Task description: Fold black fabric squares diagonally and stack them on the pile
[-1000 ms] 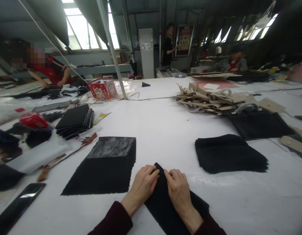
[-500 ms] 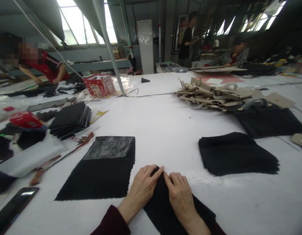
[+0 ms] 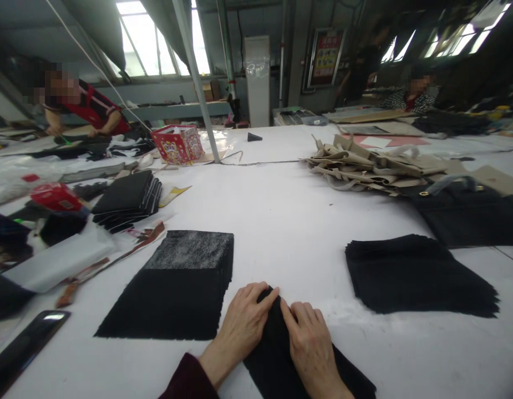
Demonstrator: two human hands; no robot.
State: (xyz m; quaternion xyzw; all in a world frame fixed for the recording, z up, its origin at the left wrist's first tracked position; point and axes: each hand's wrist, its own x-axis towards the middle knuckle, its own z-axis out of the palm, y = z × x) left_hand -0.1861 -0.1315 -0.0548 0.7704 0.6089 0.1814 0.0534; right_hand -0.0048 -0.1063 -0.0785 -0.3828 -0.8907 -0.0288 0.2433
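A black fabric piece (image 3: 277, 354) lies on the white table (image 3: 281, 221) right in front of me. My left hand (image 3: 243, 324) rests on its left edge with the fingers curled over the top corner. My right hand (image 3: 310, 346) lies on the piece beside it, fingers bent and pressing near the same corner. To the left sits a thick stack of black fabric sheets (image 3: 177, 285). Another fanned stack of black pieces (image 3: 414, 274) lies to the right.
A phone (image 3: 23, 354) lies at the near left edge. Folded black pieces (image 3: 129, 199), red boxes (image 3: 179, 144) and clutter fill the left. Beige bags (image 3: 364, 166) and a black bag (image 3: 468, 213) lie at the right. Other people (image 3: 81, 108) work at the far tables.
My view has shifted slightly, so things sit a little further right. Both hands stay on the black piece, fingertips closer together at its top corner.
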